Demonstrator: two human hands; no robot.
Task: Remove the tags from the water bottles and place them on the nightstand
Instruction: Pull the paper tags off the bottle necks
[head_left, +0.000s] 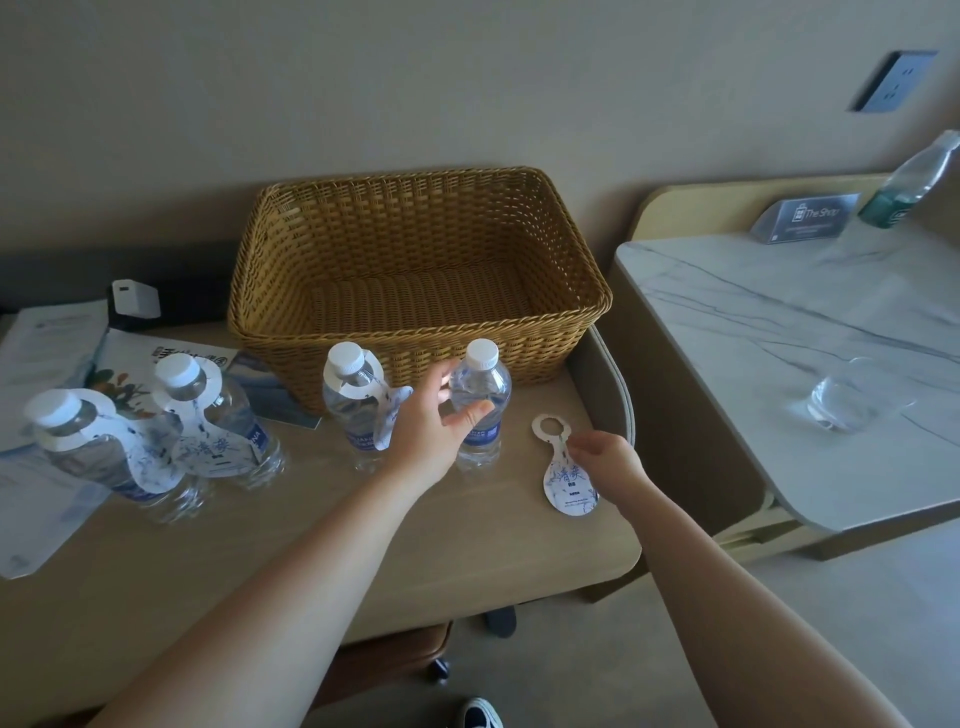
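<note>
From the head view, our right hand (602, 457) pinches the white-and-blue paper neck tag (563, 467) lying on the beige surface (467, 535), its long axis running toward us. Our left hand (426, 431), fingers loose, hovers beside the untagged clear plastic water bottle (480, 405), nearer the still-tagged clear bottle (353, 400) to its left.

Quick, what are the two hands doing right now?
Left hand: open, fingers spread beside the untagged bottle, gripping nothing.
Right hand: pinching the removed tag against the nightstand.
</note>
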